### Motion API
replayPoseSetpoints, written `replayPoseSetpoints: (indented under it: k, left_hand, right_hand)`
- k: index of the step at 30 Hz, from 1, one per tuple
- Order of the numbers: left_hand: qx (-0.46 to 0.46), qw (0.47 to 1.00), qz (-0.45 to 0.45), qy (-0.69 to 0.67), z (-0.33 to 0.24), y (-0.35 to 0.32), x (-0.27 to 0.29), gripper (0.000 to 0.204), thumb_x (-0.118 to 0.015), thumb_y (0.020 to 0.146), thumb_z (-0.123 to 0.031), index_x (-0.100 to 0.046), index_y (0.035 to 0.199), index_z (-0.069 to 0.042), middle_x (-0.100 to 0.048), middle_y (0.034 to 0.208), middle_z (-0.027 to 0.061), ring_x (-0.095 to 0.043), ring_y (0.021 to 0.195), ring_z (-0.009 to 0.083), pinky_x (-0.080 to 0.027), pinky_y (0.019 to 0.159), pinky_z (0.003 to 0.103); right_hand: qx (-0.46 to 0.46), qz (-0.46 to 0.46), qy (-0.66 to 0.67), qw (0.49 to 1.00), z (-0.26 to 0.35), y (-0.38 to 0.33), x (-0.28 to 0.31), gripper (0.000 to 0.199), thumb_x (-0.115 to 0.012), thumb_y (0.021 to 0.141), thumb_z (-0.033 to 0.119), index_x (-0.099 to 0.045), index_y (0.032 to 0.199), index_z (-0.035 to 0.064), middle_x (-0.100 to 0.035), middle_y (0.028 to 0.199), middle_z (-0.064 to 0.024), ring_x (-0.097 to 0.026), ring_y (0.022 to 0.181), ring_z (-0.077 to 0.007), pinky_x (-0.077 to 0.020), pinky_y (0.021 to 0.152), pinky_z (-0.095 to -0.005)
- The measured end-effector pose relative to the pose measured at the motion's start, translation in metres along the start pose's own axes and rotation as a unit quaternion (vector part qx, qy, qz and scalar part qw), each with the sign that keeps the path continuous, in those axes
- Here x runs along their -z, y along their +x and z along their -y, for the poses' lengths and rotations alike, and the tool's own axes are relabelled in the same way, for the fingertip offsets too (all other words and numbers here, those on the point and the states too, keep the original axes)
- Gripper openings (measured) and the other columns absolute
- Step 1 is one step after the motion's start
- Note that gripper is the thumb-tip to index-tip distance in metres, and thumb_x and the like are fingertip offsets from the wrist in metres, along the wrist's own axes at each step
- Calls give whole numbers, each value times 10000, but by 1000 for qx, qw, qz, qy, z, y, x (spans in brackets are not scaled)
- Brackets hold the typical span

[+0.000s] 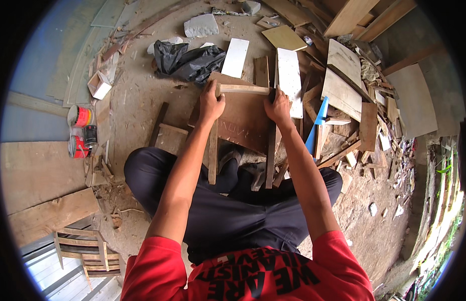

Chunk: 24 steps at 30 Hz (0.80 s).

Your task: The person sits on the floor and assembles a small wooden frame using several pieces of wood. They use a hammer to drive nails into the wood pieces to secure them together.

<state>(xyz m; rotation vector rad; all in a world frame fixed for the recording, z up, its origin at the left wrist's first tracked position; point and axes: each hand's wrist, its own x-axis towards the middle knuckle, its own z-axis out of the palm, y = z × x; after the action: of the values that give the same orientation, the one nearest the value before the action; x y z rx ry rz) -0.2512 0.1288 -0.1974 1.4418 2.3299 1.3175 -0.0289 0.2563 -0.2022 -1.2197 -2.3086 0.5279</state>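
Observation:
In front of my bent legs, both hands hold a small wooden frame, which has a pale crossbar [244, 89] and two legs pointing back toward me. My left hand [212, 104] is closed round its far left corner. At the far right corner, my right hand [279, 106] grips the joint of crossbar and leg. A brown wooden board [243, 123] with scratched marks shows between the legs. Whether it is fixed to the frame, I cannot tell. My palms hide the corner joints.
Black plastic [193, 62] lies beyond my left hand, beside a white board [235, 57]. Another white panel [289, 80] and a blue pointed piece [317, 125] lie right, near heaped wood scraps [361, 128]. Paint cans [80, 116] stand left; a slatted wooden piece [87, 251] lies lower left.

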Motion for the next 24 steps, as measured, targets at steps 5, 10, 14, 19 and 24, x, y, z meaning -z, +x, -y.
replayPoseSetpoints:
  k: [5,10,14,19,24]
  left_hand:
    - [10,1000,7,-3,-4,0,1,535,-651,843,-87,-519,1332,87,-519,1386,296,-496,1299,426,-390,1115,452]
    - [18,999,1,-42,9,2,-6,479,-573,921,-144,-523,1346,74,-526,1380,303,-486,1309,434,-384,1116,454]
    - [29,996,12,-82,16,3,-6,466,-518,967,-175,-510,1369,62,-513,1398,299,-468,1325,439,-370,1128,451]
    - [-2,998,40,-51,19,4,-4,509,-498,997,-216,-442,1425,54,-450,1457,298,-413,1371,434,-334,1153,456]
    - [-28,999,47,-6,19,2,-3,566,-504,1007,-259,-388,1451,72,-424,1474,306,-389,1387,436,-313,1163,462]
  right_hand:
    - [-36,33,-55,997,10,1,8,845,-672,836,314,-313,1447,-145,-568,1282,-292,-529,1196,-452,-393,1054,-521]
    - [-59,49,-82,994,19,2,8,903,-680,826,304,-231,1501,-94,-554,1308,-274,-512,1218,-450,-408,1029,-538]
    - [-56,39,-77,995,14,-1,6,884,-691,810,296,-265,1504,-49,-551,1311,-268,-514,1212,-452,-416,1013,-554]
    - [-11,29,-67,997,-9,5,-6,882,-721,785,323,-310,1484,-26,-565,1289,-265,-526,1200,-457,-440,997,-559]
    - [-1,59,-75,995,-15,11,-5,856,-712,802,365,-350,1449,-63,-599,1228,-287,-558,1155,-461,-448,1002,-520]
